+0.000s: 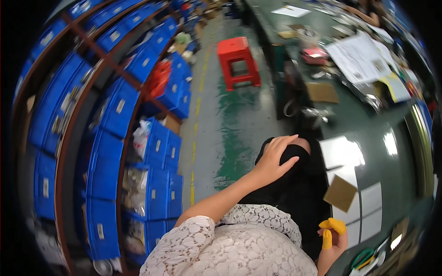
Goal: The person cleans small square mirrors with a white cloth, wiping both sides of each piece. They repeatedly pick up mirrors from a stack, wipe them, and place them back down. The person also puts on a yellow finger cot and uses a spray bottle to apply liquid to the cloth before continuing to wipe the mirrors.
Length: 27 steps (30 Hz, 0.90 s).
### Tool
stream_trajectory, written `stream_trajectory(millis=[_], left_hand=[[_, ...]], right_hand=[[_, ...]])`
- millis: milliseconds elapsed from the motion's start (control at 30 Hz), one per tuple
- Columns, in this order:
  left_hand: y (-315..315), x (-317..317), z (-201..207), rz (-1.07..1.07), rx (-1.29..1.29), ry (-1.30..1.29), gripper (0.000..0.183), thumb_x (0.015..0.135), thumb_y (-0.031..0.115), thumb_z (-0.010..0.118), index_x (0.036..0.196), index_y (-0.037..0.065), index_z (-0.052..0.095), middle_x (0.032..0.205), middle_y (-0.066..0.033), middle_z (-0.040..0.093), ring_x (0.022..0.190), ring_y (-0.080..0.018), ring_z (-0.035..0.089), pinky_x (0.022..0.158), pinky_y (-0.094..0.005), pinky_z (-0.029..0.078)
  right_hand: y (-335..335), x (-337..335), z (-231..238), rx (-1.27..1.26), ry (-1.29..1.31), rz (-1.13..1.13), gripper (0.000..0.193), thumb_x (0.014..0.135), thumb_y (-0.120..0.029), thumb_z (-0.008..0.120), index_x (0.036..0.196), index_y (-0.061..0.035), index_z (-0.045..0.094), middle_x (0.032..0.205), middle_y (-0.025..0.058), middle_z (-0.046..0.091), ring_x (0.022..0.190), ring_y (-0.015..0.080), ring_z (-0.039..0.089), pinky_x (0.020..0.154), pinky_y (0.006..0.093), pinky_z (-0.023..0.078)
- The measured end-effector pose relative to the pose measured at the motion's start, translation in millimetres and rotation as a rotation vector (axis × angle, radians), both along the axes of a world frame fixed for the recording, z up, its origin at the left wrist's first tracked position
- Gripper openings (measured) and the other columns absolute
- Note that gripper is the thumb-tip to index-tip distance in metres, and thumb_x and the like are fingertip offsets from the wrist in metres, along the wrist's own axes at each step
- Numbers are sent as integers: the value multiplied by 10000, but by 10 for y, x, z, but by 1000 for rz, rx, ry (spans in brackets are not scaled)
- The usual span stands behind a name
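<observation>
My left hand lies over my dark-clad knee, fingers stretched and thumb apart, holding nothing. At the table's edge in the lower right is my right hand. Yellow finger cots cover its thumb and at least two fingers. Those fingers curl in toward the thumb, and I see nothing between them. Just beyond this hand, a brown square piece lies tilted across white sheets on the green tabletop.
Green-handled scissors lie near the right hand. Papers, a pink item and another brown square sit farther up the table. A red stool stands in the aisle. Blue bins fill the left shelves. Another person's arm shows top right.
</observation>
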State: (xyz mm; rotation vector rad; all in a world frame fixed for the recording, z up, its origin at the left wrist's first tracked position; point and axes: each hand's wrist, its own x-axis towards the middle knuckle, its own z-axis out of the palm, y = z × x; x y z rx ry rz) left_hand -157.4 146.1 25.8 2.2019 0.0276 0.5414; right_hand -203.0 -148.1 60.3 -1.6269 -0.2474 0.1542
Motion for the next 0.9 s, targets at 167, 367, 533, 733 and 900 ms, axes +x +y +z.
stream_trajectory(millis=[167, 367, 533, 733, 900], left_hand=[[903, -519, -644, 331, -272, 131, 404, 886, 138, 664, 1271, 64, 571, 1230, -121, 604, 1121, -240, 598, 956, -368, 482], [2088, -1522, -2180, 826, -701, 261, 365, 857, 153, 682, 1208, 78, 614, 1081, -102, 670, 1007, -190, 639, 853, -335, 522], [2792, -2750, -3356, 1343, -750, 339, 331, 773, 180, 682, 1085, 73, 655, 948, -131, 723, 882, -244, 697, 811, -352, 542], [3216, -3821, -3439, 1797, -552, 253, 201, 811, 191, 681, 967, 64, 673, 863, -123, 719, 809, -251, 697, 754, -376, 543], [3802, -4524, -2858, 2132, -215, 380, 172, 888, 202, 643, 829, 45, 682, 771, -133, 670, 780, -314, 639, 733, -404, 504]], right_hand=[[419, 228, -149, 22, 71, 203, 226, 921, -90, 649, 1115, 20, 615, 949, 110, 665, 735, 149, 630, 660, 241, 495], [1783, 429, -19, -321, 66, 519, 206, 900, 24, 625, 1103, 19, 660, 1002, 102, 670, 889, 169, 642, 793, 271, 509], [3026, 632, -549, -567, -457, 889, 229, 828, 35, 677, 1055, 9, 669, 943, 133, 636, 842, 243, 622, 719, 316, 496], [4388, 462, -1125, -636, -750, 1303, 326, 775, 6, 694, 1094, 10, 628, 979, 184, 580, 924, 373, 547, 826, 437, 459], [4869, 362, -2040, -662, -734, 1362, 247, 732, -9, 701, 939, 24, 571, 930, 197, 566, 924, 402, 535, 819, 465, 450]])
